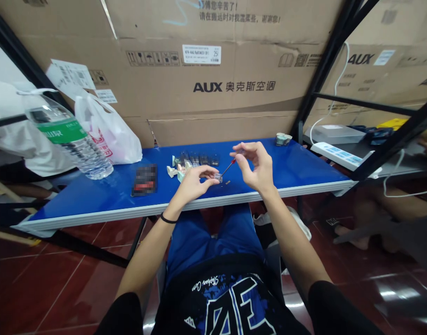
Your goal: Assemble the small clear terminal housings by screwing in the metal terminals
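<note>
Over the near middle of the blue table, my left hand (198,183) pinches a small clear plastic piece (218,177) between thumb and fingers. Its exact kind is too small to make out. My right hand (255,166) is closed on a thin screwdriver (229,165) with a red handle. The screwdriver's shaft slants down to the left, its tip at the clear piece. Just beyond my left hand lie several pale green and cream small parts (172,171) and several dark translucent pieces (199,159). A tiny brownish bit (227,183) rests on the table below the screwdriver.
On the left of the blue table (286,168) are a large water bottle (68,132), a white plastic bag (110,130) and a dark flat packet (144,180). Stacked small parts (283,139) sit at the back right. A large cardboard box (213,111) stands behind; a power strip (339,155) is right.
</note>
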The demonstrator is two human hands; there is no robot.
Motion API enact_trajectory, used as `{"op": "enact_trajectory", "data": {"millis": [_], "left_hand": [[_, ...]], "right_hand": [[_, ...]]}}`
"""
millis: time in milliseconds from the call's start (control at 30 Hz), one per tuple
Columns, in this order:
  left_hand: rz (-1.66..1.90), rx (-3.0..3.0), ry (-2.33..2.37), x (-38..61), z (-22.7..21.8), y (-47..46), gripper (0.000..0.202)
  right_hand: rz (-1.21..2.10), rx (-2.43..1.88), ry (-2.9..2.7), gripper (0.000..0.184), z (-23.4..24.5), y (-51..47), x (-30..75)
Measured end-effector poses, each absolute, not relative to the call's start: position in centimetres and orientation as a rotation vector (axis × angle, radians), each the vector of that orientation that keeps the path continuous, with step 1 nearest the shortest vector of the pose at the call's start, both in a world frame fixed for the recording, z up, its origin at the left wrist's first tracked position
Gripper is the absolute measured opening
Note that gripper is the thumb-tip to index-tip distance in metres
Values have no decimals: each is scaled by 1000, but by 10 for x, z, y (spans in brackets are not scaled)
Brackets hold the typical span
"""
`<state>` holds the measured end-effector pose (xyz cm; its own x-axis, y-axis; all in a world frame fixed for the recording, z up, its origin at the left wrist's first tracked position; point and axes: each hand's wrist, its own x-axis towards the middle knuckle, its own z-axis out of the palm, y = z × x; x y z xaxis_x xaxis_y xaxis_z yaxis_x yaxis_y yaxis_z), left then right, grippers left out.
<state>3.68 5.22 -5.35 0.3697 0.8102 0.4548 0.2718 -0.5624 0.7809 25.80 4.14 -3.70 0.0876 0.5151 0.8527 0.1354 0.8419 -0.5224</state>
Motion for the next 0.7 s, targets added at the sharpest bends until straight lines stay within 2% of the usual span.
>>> {"op": "enact_trajectory", "data": {"millis": [100,200,300,500,700], "left_hand": [[1162,2033,929,36,-54,53,33],[1164,2049,912,38,-56,54,32],[1158,2054,905,39,-57,54,30],[1210,2072,943,38,-56,55,30],[1254,2128,896,38,-59,56,27]], "right_hand": [[480,-486,-1429,23,-35,38,256],[365,-544,-1389,30,-35,37,252],[249,-594,-1400,28,-36,36,252],[506,-434,-1434,25,-36,34,250],[102,-578,-1349,29,-39,34,242]]}}
